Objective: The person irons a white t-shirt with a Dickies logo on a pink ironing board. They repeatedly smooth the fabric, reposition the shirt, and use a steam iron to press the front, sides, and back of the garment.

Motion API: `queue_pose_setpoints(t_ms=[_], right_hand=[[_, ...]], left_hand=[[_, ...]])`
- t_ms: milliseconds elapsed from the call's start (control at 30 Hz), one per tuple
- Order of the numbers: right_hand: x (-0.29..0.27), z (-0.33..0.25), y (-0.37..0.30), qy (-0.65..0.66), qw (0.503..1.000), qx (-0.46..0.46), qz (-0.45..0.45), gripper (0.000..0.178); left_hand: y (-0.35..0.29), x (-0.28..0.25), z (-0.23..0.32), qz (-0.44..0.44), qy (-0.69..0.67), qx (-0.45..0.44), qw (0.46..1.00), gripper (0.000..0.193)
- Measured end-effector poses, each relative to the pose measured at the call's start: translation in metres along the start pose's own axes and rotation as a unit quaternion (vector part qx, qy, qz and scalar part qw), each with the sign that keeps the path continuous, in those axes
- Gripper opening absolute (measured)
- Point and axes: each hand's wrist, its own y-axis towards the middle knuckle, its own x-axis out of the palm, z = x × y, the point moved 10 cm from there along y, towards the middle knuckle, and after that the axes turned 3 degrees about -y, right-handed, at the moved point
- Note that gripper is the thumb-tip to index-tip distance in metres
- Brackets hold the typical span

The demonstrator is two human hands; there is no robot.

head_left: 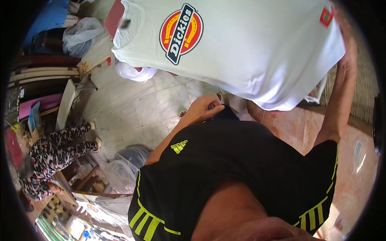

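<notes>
A white T-shirt [241, 52] with a round red and yellow logo on its chest lies spread across the upper part of the view. Its neck is at the left, and a small red tag [326, 17] sits near its far right edge. Along that right edge my right hand [348, 46] meets the shirt; its fingers are hidden or lost in the dark rim. My left hand [206, 107] is at my waist, apart from the shirt, fingers curled in and thumb across. Whatever it may hold is hidden.
Clear plastic bags [82, 37] and stacked boards [44, 76] line the left side. A person in patterned clothes [60, 150] is at the lower left, near another bag [124, 170]. A white plastic bundle [134, 72] shows under the shirt. Pale tiles [140, 104] cover the floor.
</notes>
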Motion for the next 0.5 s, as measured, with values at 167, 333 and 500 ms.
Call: queue_pose_setpoints(t_ms=[167, 333, 500], right_hand=[[0.0, -0.069, -0.045, -0.008, 0.999, -0.035, 0.016, 0.05], [-0.053, -0.085, -0.077, -0.065, 0.996, -0.036, 0.053, 0.049], [-0.142, -0.068, -0.093, -0.173, 0.98, -0.012, 0.099, 0.047]], left_hand=[[0.009, 0.016, -0.039, -0.076, -0.107, -0.082, 0.988, 0.055], [0.01, 0.039, -0.021, -0.094, -0.546, -0.086, 0.828, 0.054], [0.009, 0.035, -0.004, -0.063, -0.673, 0.009, 0.737, 0.051]])
